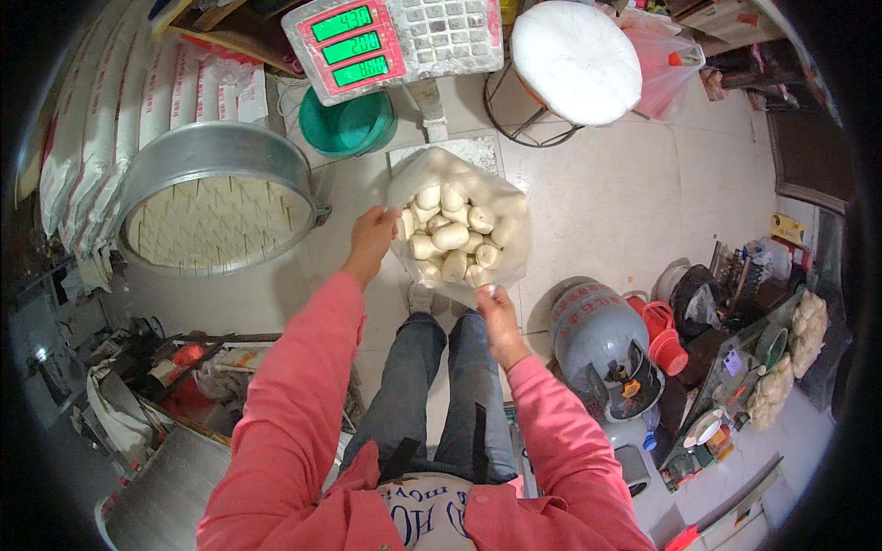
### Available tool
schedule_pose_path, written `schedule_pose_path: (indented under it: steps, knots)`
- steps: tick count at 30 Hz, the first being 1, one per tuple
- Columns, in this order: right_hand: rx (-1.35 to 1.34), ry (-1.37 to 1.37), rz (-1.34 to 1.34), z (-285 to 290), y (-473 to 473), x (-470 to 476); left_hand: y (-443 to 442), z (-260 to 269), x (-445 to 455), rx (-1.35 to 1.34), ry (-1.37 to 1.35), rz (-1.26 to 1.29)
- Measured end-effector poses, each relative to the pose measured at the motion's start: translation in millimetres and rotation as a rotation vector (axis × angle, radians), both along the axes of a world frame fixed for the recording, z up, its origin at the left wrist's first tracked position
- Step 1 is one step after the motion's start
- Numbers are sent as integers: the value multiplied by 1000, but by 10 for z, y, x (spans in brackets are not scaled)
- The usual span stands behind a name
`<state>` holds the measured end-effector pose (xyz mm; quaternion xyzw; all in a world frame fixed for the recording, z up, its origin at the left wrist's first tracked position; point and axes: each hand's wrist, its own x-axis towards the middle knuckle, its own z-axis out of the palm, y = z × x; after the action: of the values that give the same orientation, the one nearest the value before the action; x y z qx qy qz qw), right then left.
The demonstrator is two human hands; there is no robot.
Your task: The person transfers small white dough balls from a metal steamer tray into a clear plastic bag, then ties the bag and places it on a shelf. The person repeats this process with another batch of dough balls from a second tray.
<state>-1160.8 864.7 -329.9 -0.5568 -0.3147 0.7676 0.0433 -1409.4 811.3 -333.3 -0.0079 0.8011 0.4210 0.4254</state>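
Observation:
A clear plastic bag (510, 200) hangs or rests in front of my legs with its mouth spread wide. Inside it lie several pale, rounded cylindrical rolls (451, 236) that look like steamed buns. My left hand (371, 239) pinches the bag's rim at the left, and my right hand (498, 319) grips the rim at the near right. Just beyond the bag shows the platform (475, 153) of a floor scale, part of it hidden. The scale's head (393, 45) stands above, its green displays lit. Whether the bag touches the platform I cannot tell.
A large round metal steamer tray (220, 148) stands at left, beside stacked white sacks (158, 93). Behind are a green bucket (344, 127) and a white-topped stool (577, 62). A grey gas cylinder (596, 330) and red plastic containers (665, 337) are near my right leg.

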Motion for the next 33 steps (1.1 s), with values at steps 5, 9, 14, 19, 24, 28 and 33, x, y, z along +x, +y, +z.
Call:
schedule_pose_path:
  steps: [5,9,14,19,24,28,33]
  knots:
    - [-66,194,10,401,43,-105,184,174,48,211,68,7]
    - [-197,147,-74,-263,151,222,109,-100,75,184,62,10]
    - [-251,77,-176,-621,235,433,85,-261,177,47,28,-7]
    - [-306,28,-227,-743,254,413,-21,-602,163,-47,277,-208]
    - [-300,47,-228,-870,247,297,33,-723,196,-50,354,-245]
    - [-293,63,-240,-1004,183,224,8,-769,239,-58,314,-238]
    - [-275,58,-214,-1099,152,204,4,-648,320,-86,359,-284]
